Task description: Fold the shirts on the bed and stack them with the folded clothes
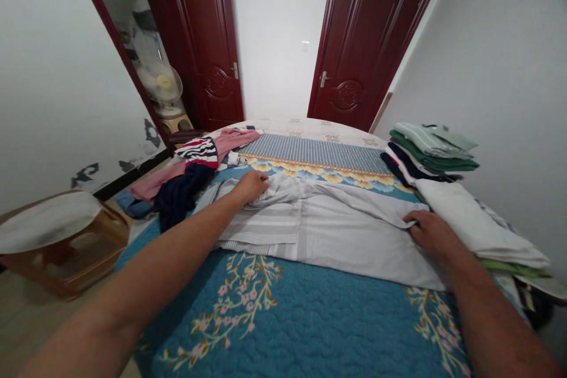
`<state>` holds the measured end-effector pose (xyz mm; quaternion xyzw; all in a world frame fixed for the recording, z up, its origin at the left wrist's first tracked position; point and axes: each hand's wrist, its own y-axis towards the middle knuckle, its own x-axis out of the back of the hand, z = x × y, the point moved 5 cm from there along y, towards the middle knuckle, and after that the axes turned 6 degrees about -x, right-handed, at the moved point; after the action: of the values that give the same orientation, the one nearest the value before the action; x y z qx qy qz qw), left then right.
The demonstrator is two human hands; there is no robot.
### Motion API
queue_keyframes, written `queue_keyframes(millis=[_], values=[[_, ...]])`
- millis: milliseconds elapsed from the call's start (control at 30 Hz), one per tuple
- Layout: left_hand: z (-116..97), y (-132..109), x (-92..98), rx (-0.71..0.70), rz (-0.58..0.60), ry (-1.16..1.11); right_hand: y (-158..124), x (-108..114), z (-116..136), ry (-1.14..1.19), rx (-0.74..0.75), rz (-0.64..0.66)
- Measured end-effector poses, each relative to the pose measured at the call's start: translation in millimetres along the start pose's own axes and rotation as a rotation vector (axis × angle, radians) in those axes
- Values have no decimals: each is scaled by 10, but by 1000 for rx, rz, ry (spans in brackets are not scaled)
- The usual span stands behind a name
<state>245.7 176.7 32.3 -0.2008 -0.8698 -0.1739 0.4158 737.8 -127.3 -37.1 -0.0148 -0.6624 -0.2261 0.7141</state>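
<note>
A grey-and-white striped shirt [336, 230] lies stretched sideways across the blue quilted cloth [336, 319] on the table. My left hand [253, 187] pinches the shirt near its collar, at the far edge left of the middle. At the right end, my right hand [427, 229] is closed on the shirt's edge, with a fold of fabric between thumb and fingers. The near edge of the shirt lies flat on the cloth. Part of a sleeve is laid over the left half.
Loose pink and navy clothes [190, 171] lie at the table's left. Folded clothes [432, 150] are stacked at the right, with a white folded garment [478, 218] nearer. A wooden stool [57, 230] stands at left, a fan [162, 82] behind. Two red doors are beyond.
</note>
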Motion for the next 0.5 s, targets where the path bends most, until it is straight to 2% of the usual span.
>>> queue_keyframes(millis=[67,133,200,267,333,367,433,500], values=[[-78,-8,113,-75,-32,-102,-8,30,24,24,-4,-20],[-139,-81,291,-212,15,-286,-22,122,65,45,-26,-67],[-163,-229,436,-325,190,-440,-42,268,109,55,-58,-165],[-137,-436,498,-362,414,-479,-66,417,143,64,-75,-267],[-85,-653,481,-357,600,-454,-80,505,149,75,-90,-294],[-52,-742,461,-344,649,-436,-82,523,137,79,-103,-279],[34,-840,438,-290,622,-395,-86,529,96,82,-133,-220],[160,-831,481,-189,443,-308,-93,523,55,82,-153,-166]])
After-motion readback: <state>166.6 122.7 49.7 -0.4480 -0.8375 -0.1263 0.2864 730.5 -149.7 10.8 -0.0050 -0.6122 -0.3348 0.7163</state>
